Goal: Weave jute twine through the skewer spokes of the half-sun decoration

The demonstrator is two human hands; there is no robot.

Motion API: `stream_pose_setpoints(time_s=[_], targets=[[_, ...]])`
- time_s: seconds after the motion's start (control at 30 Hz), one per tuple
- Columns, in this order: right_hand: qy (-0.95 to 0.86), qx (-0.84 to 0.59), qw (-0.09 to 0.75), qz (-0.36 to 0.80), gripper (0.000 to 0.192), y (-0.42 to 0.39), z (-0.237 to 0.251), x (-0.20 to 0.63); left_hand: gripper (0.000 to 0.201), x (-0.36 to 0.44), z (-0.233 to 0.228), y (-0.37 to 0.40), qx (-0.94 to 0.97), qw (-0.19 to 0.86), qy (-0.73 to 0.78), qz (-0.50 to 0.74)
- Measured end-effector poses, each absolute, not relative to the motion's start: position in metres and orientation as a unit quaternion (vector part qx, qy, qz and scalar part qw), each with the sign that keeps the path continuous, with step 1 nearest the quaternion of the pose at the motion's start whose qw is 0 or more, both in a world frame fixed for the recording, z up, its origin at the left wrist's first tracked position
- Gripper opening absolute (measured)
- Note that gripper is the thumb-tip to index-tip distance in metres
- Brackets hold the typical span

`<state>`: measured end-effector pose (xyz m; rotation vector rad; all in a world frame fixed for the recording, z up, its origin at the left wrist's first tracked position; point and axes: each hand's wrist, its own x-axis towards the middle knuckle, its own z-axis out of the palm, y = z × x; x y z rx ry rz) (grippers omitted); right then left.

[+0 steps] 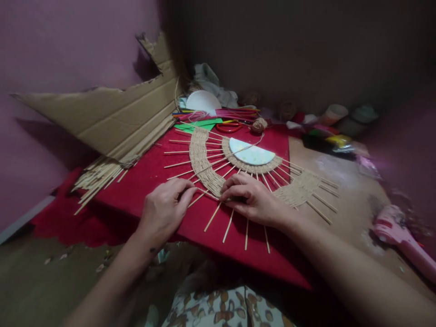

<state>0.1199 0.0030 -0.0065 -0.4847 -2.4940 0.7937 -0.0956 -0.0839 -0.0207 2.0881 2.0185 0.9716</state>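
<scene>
A half-round woven piece lies on the red cloth, with thin wooden sticks (214, 217) fanning out from a pale half-disc (252, 152). Two bands of twine run across the sticks, a narrow inner one and a wide outer band (200, 159). My left hand (166, 202) pinches a strand of twine (207, 192) between thumb and finger, left of the weave's lower edge. Over the outer band, my right hand (254, 197) has its fingers closed at the sticks where the strand meets the weave. It covers part of the band, and its fingertips hide what they grip.
Cardboard (129, 116) leans at the left above a bundle of loose sticks (97, 179). Behind the weave are red-handled scissors (230, 127), a twine ball (259, 125) and green sheets (197, 125). A pink glue gun (402, 231) lies at the right.
</scene>
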Motion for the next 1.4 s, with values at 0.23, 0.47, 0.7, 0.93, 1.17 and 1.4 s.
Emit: stream_pose_setpoints(time_s=[0.23,0.47,0.7,0.93,1.17,1.4], targets=[[-0.917,-0.164,0.242,0.271,0.015,0.002,-0.009,0.120,0.022,-0.114,-0.022,-0.085,0.724,0.031,0.604,0.331],[-0.932,-0.184,0.165,0.266,0.014,0.004,0.009,0.111,0.020,-0.121,-0.021,-0.084,0.701,0.037,0.637,0.319],[-0.967,-0.230,0.044,0.104,0.019,0.008,0.021,0.067,0.018,-0.118,-0.025,-0.085,0.699,-0.005,0.634,0.330],[-0.990,-0.135,0.022,-0.028,0.027,0.003,0.015,0.061,0.014,-0.121,-0.021,-0.087,0.696,0.046,0.633,0.337],[-0.989,-0.137,0.014,-0.046,0.031,0.003,0.010,0.061,0.013,-0.132,-0.007,-0.102,0.748,0.147,0.565,0.316],[-0.989,-0.136,0.029,-0.038,0.031,0.004,0.006,0.062,0.012,-0.147,-0.004,-0.105,0.794,0.144,0.533,0.254]])
